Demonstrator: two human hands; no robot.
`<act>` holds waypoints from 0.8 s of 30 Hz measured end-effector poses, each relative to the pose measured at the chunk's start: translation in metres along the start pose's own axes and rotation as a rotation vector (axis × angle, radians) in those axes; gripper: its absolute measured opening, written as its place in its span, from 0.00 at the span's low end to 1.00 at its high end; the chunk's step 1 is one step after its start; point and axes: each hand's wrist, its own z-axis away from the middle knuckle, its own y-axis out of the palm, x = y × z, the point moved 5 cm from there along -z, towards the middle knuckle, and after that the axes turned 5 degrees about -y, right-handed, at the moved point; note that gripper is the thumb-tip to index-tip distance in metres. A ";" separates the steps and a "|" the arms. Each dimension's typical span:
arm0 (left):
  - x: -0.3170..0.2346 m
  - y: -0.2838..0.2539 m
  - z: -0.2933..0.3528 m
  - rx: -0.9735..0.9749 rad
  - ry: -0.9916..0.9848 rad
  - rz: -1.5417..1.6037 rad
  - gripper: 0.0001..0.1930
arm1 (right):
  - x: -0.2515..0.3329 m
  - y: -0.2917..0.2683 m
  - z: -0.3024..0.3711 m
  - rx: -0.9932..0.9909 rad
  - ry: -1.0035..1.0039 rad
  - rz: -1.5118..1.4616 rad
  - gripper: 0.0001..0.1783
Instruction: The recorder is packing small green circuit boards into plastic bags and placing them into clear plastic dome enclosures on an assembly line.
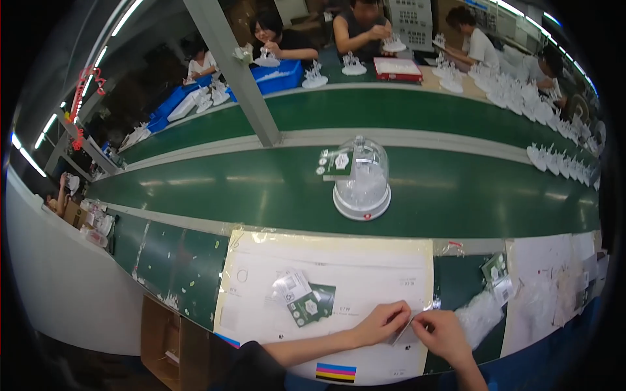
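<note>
My left hand (386,320) and my right hand (443,332) meet over the lower right of a white paper sheet (261,257). Both are closed in a pinch on a thin, flat piece (402,332), seen nearly edge-on; it looks like a small card. To the left of them lie several green and white cards (313,305), overlapping on the sheet. Beyond the sheet, a clear dome (373,163) on a round white base stands on the green belt. A green card (339,163) hangs at the dome's upper left side.
Clear plastic bags (482,316) and another green and white card (499,277) lie to my right. A cardboard box (160,335) sits low at left. Across the belt, several people work among white figures (515,98), blue trays (277,78) and a red box (398,70). A grey post (241,72) rises beyond the belt.
</note>
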 end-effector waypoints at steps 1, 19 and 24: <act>0.002 0.000 0.000 0.018 -0.015 0.016 0.09 | 0.001 0.001 -0.001 0.030 -0.029 -0.001 0.05; 0.001 -0.006 0.000 0.060 -0.020 0.097 0.12 | 0.004 -0.002 -0.005 -0.061 0.005 -0.039 0.07; 0.009 -0.012 -0.004 0.070 -0.030 0.164 0.15 | 0.003 0.001 -0.010 -0.041 -0.015 -0.111 0.07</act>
